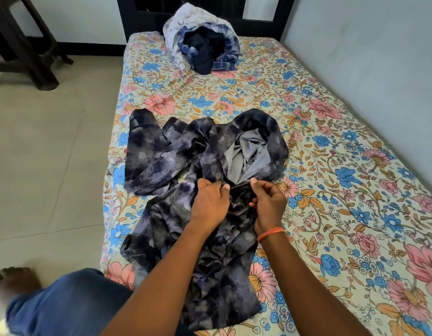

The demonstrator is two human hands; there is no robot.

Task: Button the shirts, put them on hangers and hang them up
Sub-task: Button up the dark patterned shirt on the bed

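on the floral bed, left hand and right hand, fingers pinching the dark shirt

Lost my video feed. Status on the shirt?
Left hand and right hand both pinching the dark shirt, on the bed. Shirt crumpled, open. Nothing in the way.

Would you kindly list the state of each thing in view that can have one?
Dark shirt: spread crumpled on the bed, front open near the collar.
Left hand: pinching the shirt's front edge.
Right hand: pinching the opposite edge.
Clothes pile: heaped at the bed's far end, untouched.
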